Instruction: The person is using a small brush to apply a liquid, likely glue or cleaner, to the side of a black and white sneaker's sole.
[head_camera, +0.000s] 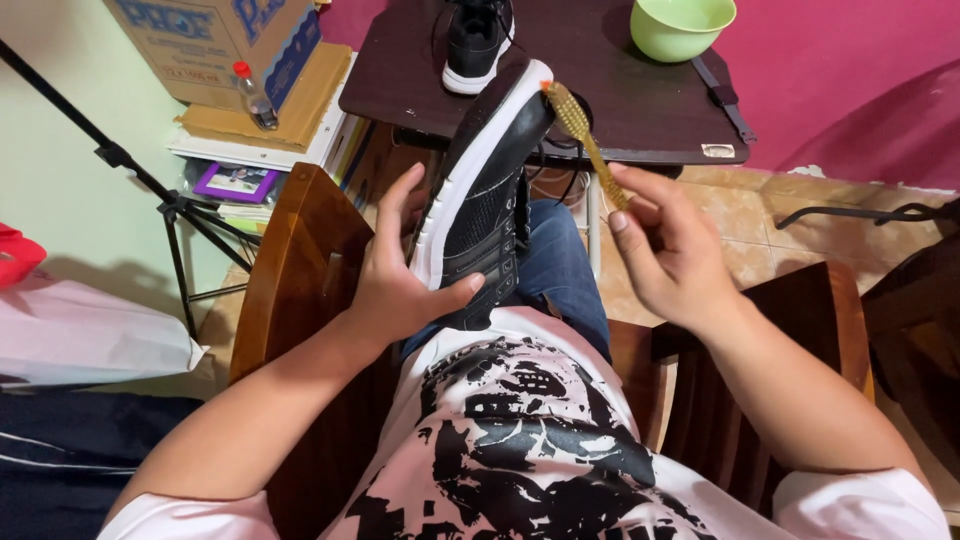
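Left grip (400, 275) around black shoe (485, 190)

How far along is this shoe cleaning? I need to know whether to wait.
Done: nothing shows clearly; no brushed patch stands out.
In hand: the left hand holds a black shoe sole-side out over the lap, and the right hand puts a yellow toothbrush to the white sole edge at the toe.
Left: the second black shoe sits untouched on the dark table, by a green bowl.

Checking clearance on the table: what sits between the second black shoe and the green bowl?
Nothing: in the head view, only bare dark tabletop separates the black shoe from the green bowl.
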